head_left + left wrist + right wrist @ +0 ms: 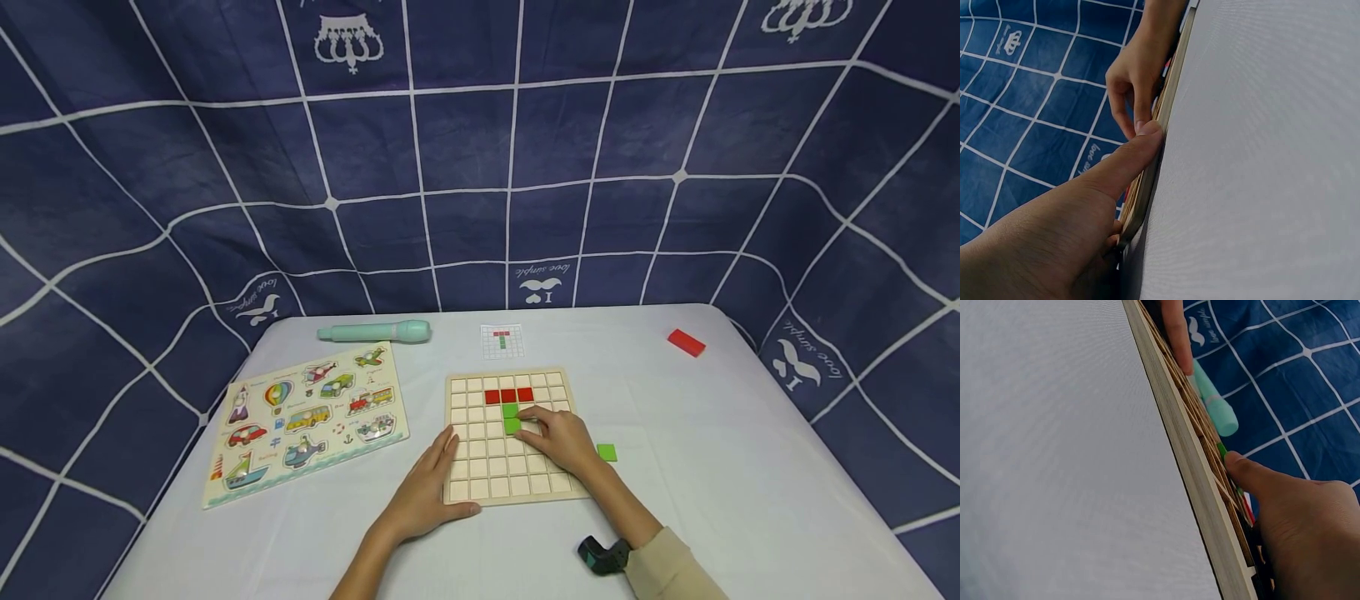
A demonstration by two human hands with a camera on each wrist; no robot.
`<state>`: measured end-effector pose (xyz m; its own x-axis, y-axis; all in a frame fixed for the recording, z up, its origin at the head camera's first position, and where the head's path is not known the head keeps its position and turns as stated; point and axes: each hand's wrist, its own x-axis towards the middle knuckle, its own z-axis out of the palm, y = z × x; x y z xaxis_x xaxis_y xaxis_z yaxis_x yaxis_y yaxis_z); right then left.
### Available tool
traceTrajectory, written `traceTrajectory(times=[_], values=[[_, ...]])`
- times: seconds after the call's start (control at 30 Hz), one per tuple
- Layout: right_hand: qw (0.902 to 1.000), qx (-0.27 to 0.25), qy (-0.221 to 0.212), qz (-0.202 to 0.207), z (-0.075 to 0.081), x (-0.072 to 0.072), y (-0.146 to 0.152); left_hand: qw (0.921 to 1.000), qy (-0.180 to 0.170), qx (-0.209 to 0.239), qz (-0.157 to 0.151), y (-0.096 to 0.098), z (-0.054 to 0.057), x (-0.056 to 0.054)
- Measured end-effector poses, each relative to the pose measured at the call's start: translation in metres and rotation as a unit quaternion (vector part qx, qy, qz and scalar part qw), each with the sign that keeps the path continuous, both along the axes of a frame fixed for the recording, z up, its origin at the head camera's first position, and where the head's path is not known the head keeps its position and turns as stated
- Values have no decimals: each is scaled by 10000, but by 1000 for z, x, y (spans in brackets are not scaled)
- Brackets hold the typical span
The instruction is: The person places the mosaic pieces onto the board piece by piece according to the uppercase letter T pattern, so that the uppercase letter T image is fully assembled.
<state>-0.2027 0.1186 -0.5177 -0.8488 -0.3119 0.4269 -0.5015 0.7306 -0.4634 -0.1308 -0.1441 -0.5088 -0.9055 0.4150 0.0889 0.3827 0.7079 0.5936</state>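
A wooden grid board (517, 502) lies on the white table, with a row of red tiles (508, 396) in its upper part. Below the middle red tile sits a green tile (510, 410). My right hand (562, 437) pinches another green tile (512, 427) directly beneath that one; in the right wrist view the thumb touches the green tile's edge (1221, 449). My left hand (423, 496) spans the board's near left corner, thumb against the near edge and extended fingers along the left side. The left wrist view shows the thumb (1125, 159) on the board's edge.
A loose green tile (607, 452) lies right of the board, and a red piece (686, 342) at the far right. Behind the board is a printed pattern card (502, 352). A vehicle puzzle (262, 442) and a mint-green cylinder (375, 332) lie on the left.
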Motion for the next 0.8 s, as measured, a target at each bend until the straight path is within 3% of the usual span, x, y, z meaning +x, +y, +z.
traceTrajectory(times=[0.8], values=[[10000, -1, 72, 65, 0, 6, 5, 10000, -41, 66, -11, 0, -1, 0]])
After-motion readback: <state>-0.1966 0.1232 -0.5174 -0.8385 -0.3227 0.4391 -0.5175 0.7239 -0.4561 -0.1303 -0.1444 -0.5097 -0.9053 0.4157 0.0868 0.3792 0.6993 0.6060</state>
